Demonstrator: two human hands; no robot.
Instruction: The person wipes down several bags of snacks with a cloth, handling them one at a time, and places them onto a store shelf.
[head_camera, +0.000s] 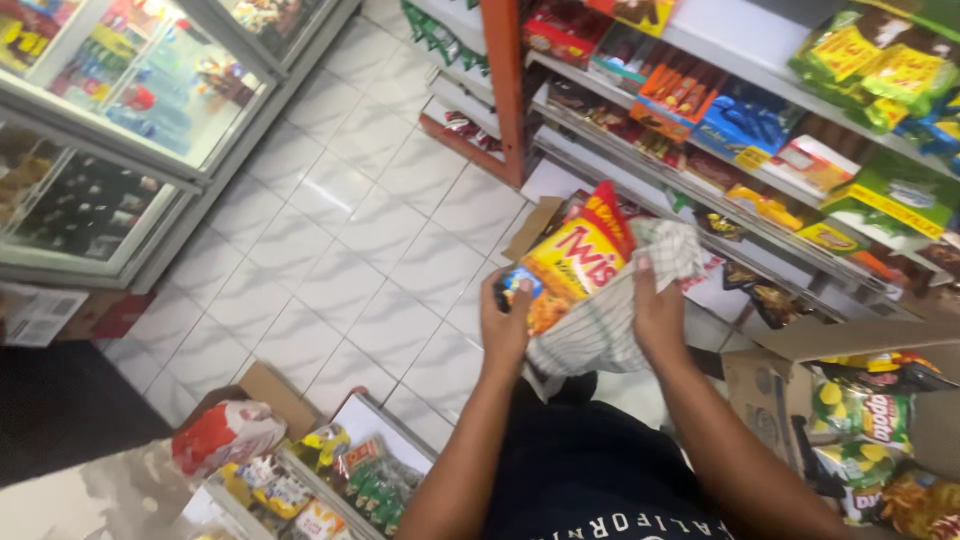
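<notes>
My left hand (505, 325) grips the lower end of a yellow and red snack bag (575, 260), held in front of me above the white tiled floor. My right hand (655, 315) presses a white checked cloth (615, 320) against the bag's right side. The cloth drapes from the top of the bag down between both hands. Both forearms reach up from the bottom of the view over my dark shirt.
Shelves (740, 215) packed with snack packets run along the right. An open cardboard box (770, 400) of chip bags stands at lower right. Another box of packets (320, 480) sits at lower left. Glass-door coolers (130, 130) line the left wall.
</notes>
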